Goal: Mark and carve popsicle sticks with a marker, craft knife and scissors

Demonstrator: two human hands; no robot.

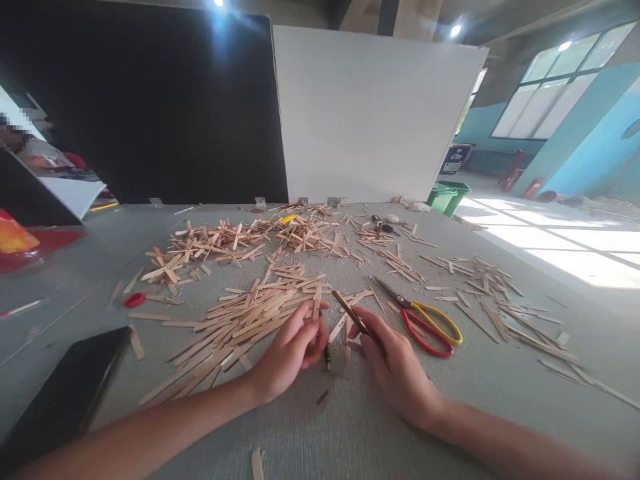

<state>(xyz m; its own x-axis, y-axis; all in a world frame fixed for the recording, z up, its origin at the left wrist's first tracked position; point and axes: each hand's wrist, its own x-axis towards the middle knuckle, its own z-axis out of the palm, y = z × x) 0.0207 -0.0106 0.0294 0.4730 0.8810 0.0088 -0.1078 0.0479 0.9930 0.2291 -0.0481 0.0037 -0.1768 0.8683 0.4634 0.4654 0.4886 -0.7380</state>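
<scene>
My left hand [303,337] is closed, pinching a wooden craft stick [317,301] that points up and away. My right hand [393,357] grips a slim dark-brown stick-like tool [344,307]; its exact kind is unclear. Between the hands, a small dark rod with a shiny tip [328,359] shows beside my left fingers; whether it is held or lying there I cannot tell. A few craft sticks lie under and between my hands. Just right of my right hand rest scissors [417,317] with one red and one yellow handle, blades pointing away to the left.
Heaps of craft sticks [250,307] cover the grey table [165,440]. A black phone [65,380] and a red ring [133,300] lie left. Split sticks [540,333] are scattered right. Black and white panels [370,113] stand behind. A person [43,157] is at far left.
</scene>
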